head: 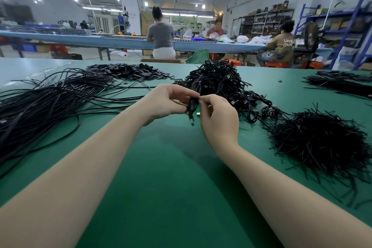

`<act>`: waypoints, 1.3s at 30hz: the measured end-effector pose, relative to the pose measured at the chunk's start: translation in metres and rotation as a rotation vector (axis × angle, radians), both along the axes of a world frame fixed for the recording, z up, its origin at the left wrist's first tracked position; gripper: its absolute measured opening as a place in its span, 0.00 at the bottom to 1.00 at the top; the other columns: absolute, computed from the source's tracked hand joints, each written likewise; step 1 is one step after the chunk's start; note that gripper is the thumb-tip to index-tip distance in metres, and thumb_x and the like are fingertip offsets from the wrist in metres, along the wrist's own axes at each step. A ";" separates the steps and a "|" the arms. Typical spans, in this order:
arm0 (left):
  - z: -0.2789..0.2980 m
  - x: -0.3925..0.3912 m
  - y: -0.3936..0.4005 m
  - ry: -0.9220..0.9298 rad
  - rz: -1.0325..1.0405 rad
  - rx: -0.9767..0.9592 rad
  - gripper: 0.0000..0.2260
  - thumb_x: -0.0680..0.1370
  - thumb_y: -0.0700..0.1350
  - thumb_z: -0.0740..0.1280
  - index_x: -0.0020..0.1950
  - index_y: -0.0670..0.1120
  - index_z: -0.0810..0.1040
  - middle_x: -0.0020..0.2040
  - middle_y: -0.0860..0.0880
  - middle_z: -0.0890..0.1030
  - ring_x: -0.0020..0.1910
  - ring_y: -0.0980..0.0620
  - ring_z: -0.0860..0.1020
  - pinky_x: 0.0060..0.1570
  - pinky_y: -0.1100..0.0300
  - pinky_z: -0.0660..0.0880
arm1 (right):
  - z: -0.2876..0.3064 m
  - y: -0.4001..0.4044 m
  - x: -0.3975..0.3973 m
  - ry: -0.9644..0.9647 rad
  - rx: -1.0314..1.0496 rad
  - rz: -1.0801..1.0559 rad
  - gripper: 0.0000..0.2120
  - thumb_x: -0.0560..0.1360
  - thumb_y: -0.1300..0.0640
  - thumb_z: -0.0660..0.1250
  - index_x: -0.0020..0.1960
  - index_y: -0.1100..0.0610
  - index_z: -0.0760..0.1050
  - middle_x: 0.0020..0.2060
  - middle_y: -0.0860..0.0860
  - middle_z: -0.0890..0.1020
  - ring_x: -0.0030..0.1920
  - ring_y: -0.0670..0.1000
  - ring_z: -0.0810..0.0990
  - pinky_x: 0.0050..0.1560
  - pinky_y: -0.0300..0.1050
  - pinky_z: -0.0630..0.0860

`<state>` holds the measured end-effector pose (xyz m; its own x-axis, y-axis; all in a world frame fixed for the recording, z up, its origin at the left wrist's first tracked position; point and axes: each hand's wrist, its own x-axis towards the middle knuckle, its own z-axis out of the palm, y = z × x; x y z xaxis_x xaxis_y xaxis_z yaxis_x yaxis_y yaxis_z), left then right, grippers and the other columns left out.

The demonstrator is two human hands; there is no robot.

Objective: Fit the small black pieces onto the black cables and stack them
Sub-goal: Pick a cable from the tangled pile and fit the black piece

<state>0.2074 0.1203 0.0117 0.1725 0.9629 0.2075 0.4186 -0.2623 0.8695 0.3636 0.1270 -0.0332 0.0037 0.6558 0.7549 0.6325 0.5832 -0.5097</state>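
cable piles (217,78) w/ hands (193,106) amid

Black cable (191,106) bundled upright — black pieces (128,71) heaped behind.

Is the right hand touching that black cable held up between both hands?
Touching. The head view shows the right hand pinching the black cable at its fingertips.

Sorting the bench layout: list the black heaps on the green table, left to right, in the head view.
Long loose cables → heap of small flat black pieces → tangled pile of coiled cables → mound of short black strips.
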 end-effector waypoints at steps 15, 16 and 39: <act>-0.001 0.009 0.004 -0.248 0.166 -0.135 0.14 0.77 0.47 0.69 0.61 0.52 0.73 0.38 0.49 0.79 0.30 0.55 0.75 0.30 0.65 0.74 | -0.002 -0.003 -0.005 -0.060 0.139 -0.053 0.06 0.78 0.58 0.65 0.47 0.55 0.82 0.41 0.48 0.84 0.40 0.53 0.80 0.46 0.47 0.63; 0.000 0.010 0.003 -0.307 0.177 -0.191 0.15 0.77 0.46 0.69 0.62 0.54 0.70 0.36 0.48 0.78 0.28 0.55 0.74 0.27 0.65 0.72 | -0.002 -0.004 -0.005 -0.081 0.159 -0.066 0.07 0.77 0.58 0.65 0.47 0.55 0.82 0.41 0.48 0.84 0.39 0.53 0.80 0.45 0.47 0.64; -0.011 0.014 0.005 -0.351 0.090 -0.247 0.12 0.79 0.51 0.66 0.38 0.47 0.78 0.31 0.51 0.78 0.29 0.55 0.77 0.32 0.64 0.76 | -0.001 -0.001 -0.004 -0.109 0.209 -0.075 0.07 0.77 0.57 0.65 0.45 0.54 0.82 0.40 0.47 0.84 0.40 0.52 0.81 0.46 0.47 0.63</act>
<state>0.2216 0.1250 0.0005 0.0452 0.9990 0.0003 0.0980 -0.0048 0.9952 0.3599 0.1255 -0.0343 -0.0426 0.4863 0.8728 0.7228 0.6181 -0.3091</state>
